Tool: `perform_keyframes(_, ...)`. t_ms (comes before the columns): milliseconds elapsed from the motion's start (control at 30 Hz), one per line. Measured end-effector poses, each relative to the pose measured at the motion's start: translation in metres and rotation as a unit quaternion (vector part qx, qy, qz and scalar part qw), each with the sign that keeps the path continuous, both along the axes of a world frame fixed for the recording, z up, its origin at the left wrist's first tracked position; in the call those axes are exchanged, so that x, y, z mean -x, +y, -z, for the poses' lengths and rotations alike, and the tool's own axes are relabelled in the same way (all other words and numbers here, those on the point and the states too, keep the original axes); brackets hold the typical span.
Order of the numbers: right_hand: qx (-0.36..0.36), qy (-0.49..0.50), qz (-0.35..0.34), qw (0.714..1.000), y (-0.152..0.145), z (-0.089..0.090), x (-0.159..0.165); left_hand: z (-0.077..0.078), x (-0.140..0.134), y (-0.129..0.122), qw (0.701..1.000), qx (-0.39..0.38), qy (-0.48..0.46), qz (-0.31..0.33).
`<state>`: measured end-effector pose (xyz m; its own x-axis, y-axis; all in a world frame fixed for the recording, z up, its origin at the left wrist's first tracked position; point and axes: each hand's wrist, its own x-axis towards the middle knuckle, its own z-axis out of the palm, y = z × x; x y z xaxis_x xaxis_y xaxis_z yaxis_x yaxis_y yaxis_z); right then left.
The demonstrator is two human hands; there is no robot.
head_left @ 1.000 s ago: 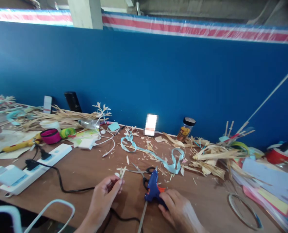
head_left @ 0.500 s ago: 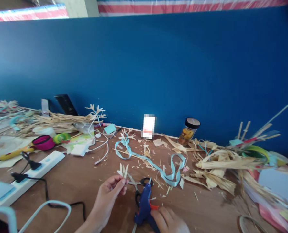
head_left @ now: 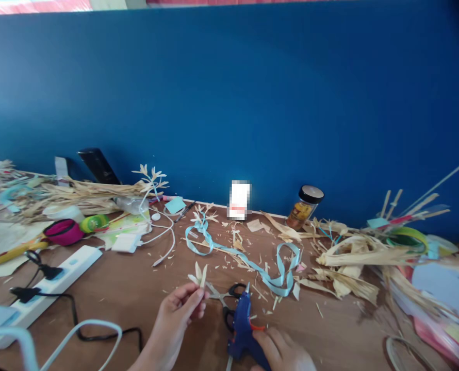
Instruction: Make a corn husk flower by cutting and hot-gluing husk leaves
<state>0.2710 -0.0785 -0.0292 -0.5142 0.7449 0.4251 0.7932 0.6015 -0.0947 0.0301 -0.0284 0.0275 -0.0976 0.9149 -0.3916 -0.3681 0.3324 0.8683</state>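
Note:
Between the thumb and fingers of my left hand (head_left: 181,314) is a small flower of pale dried-husk petals (head_left: 199,274), its petals pointing up. My right hand (head_left: 283,350) is wrapped round the handle of a blue hot glue gun (head_left: 242,324) with an orange trigger, its nozzle pointing away from me. Just behind the gun lies a pair of scissors (head_left: 228,312) with black handles, partly covered by it. The scissor blades reach toward my left fingertips. A light blue ribbon (head_left: 248,265) curls across the table beyond both hands.
A white power strip (head_left: 70,270) with black plugs stands at left, near a yellow tool (head_left: 16,251). Dried husks (head_left: 353,257) are heaped at right, below a black-lidded jar (head_left: 305,206). Husk scraps litter the brown table (head_left: 132,278). A blue partition (head_left: 229,103) closes off the back.
The view has tilted down slightly. My left hand keeps its pinch on the flower, and my right hand with the glue gun shows slightly farther right and lower.

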Motion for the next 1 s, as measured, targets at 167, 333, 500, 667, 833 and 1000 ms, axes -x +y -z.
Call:
perform_keyframes(167, 0.036, 0.01, 0.012, 0.999, 0.001, -0.05, -0.002, 0.004, 0.026, -0.012, 0.997, 0.006, -0.02, -0.076)
perform_keyframes(333, 0.151, 0.024, 0.041, 0.987, 0.039, -0.11, 0.049, 0.008, 0.041, -0.02, 0.994, 0.012, -0.051, -0.098)
perform_keyframes(500, 0.279, -0.042, 0.022, 0.959, 0.11, -0.106, 0.121, 0.012, 0.051, -0.026, 0.992, 0.026, -0.055, -0.106)
perform_keyframes(667, 0.33, -0.088, 0.063, 0.938, 0.15, -0.076, 0.159, 0.018, 0.061, -0.034, 0.99, 0.06, -0.058, -0.116)
perform_keyframes(833, 0.357, -0.115, 0.109, 0.921, 0.156, -0.069, 0.17, 0.015, 0.062, -0.038, 0.989, 0.05, -0.063, -0.127)
perform_keyframes(1000, 0.376, -0.053, 0.102, 0.919, 0.157, -0.074, 0.166, 0.012, 0.064, -0.032, 0.989, 0.062, -0.087, -0.104)
